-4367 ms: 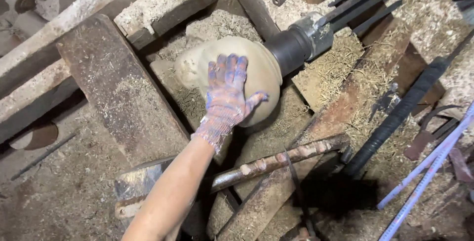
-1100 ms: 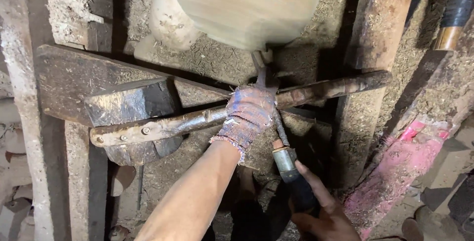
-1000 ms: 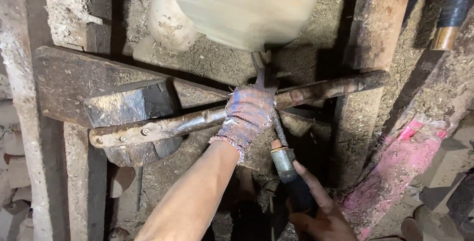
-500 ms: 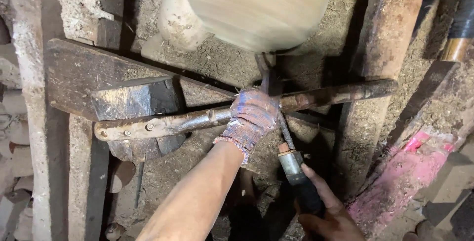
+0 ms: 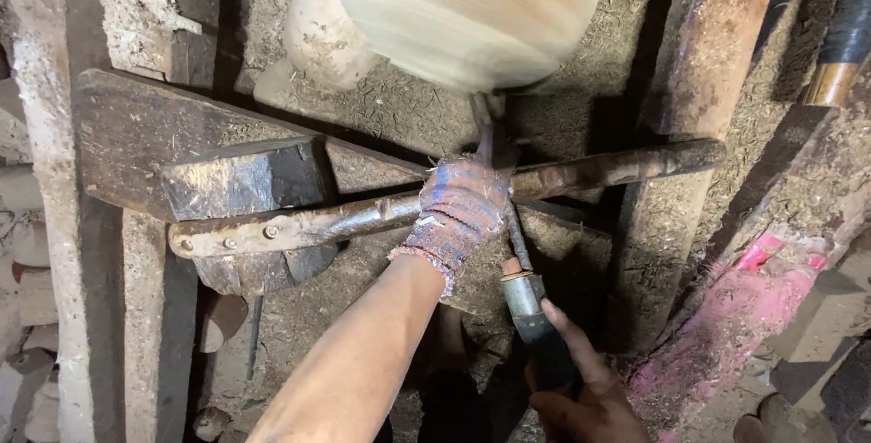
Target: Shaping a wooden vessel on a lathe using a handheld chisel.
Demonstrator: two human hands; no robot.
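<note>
The left hand [image 5: 463,209], in a worn blue and pink knitted glove, is wrapped over a long rusty metal bar [image 5: 363,216] and presses down on the thin steel shaft of a long turning tool [image 5: 515,241] that lies across the bar. The bare right hand [image 5: 581,398], nearer the person's body than the left, is closed around the tool's dark handle, one finger stretched out along it. A grey metal ring sits just in front of that finger.

The tool's tip pokes out past the gloved hand and meets the underside of a big pale round wooden block [image 5: 467,12]. The block looks smeared and streaky.

To the left of the gloved hand, the bar rests on a dark chunky wooden block [image 5: 245,180]. A thick brown wooden post [image 5: 699,89] stands to the right of the hands. Sawdust [image 5: 408,112] lies all around. A dusty pink cloth [image 5: 726,316] sits right of the bare hand.
</note>
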